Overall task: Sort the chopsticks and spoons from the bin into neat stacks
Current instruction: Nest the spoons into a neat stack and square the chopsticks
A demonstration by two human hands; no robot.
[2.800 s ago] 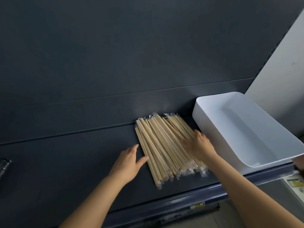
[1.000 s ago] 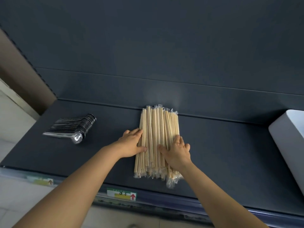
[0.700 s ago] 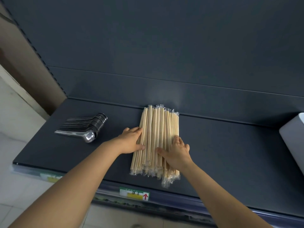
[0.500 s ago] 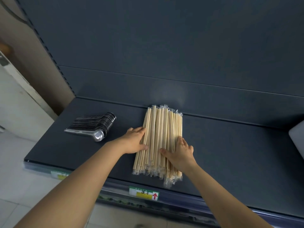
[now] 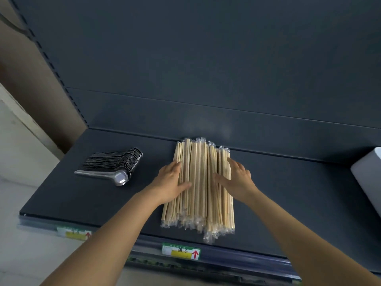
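A pile of plastic-wrapped wooden chopsticks (image 5: 201,182) lies lengthwise in the middle of the dark shelf (image 5: 288,203), reaching from the back wall almost to the front edge. My left hand (image 5: 171,182) rests flat against the pile's left side, thumb laid over the sticks. My right hand (image 5: 237,178) lies flat on the pile's right side, fingers spread. Neither hand holds anything. A neat stack of metal spoons (image 5: 115,166) lies to the left, well apart from my hands.
The white bin (image 5: 369,178) pokes in at the right edge, only its corner showing. Price labels (image 5: 181,251) sit on the shelf's front rail. A beige wall and floor lie beyond the shelf's left end.
The view swung left from the bin, bringing the spoon stack into sight. My hands turned the chopstick pile straight, and my right hand slid to its right side.
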